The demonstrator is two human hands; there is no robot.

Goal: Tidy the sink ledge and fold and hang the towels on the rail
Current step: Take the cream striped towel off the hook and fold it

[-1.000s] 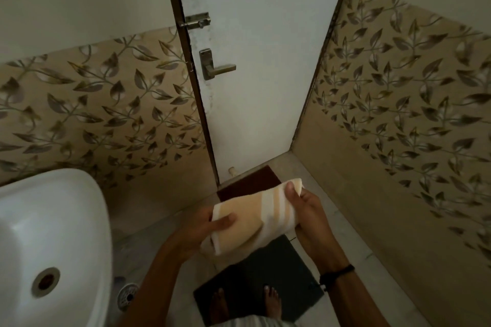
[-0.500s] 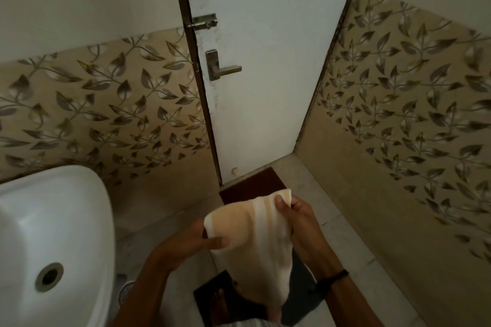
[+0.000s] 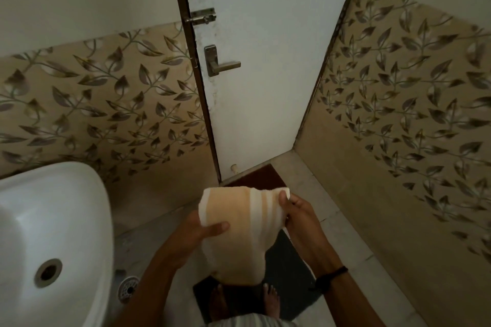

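Note:
I hold a peach towel (image 3: 236,231) with white stripes in front of me, above the floor. My left hand (image 3: 196,231) grips its left top corner, thumb over the front. My right hand (image 3: 297,218) pinches the right top corner beside the white stripes. The cloth hangs down between my hands in a loose fold and hides part of my feet. The white sink (image 3: 53,233) is at the lower left, its drain visible. No towel rail or sink ledge is in view.
A white door (image 3: 265,74) with a lever handle (image 3: 223,64) and a bolt (image 3: 203,18) is shut straight ahead. Leaf-patterned tiled walls close in left and right. A dark mat (image 3: 289,273) lies under my feet, a brown mat (image 3: 255,175) at the door, a floor drain (image 3: 128,287) beside the sink.
The towel went from a tight folded bundle to hanging open, and now its top edge is spread wider between my hands. The view has shifted slightly left and down.

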